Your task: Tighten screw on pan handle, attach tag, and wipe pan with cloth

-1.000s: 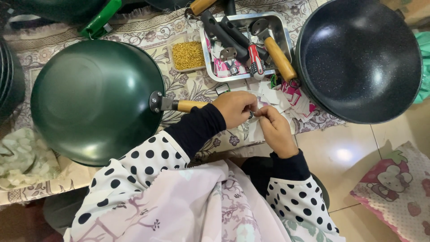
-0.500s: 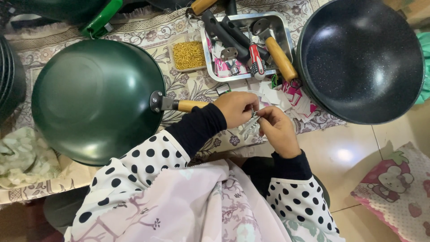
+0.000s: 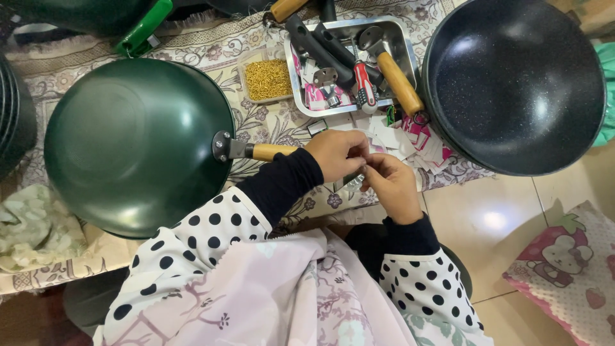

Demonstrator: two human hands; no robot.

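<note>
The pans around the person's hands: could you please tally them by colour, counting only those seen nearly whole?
Green pan, upside down, wooden handle: 1
Black speckled pan, open side up: 1
Total: 2
The left hand and right hand meet between them, pinching something too small to identify.

Big black speckled wok (image 3: 512, 83) sits on the right, next to a metal tray (image 3: 403, 35) full of tools, including a red-handled screwdriver (image 3: 364, 83) and wooden-handled hammer (image 3: 391, 70). Little tub of gold screws (image 3: 269, 79) just left of the tray, all on a floral tablecloth (image 3: 211, 48).
</note>
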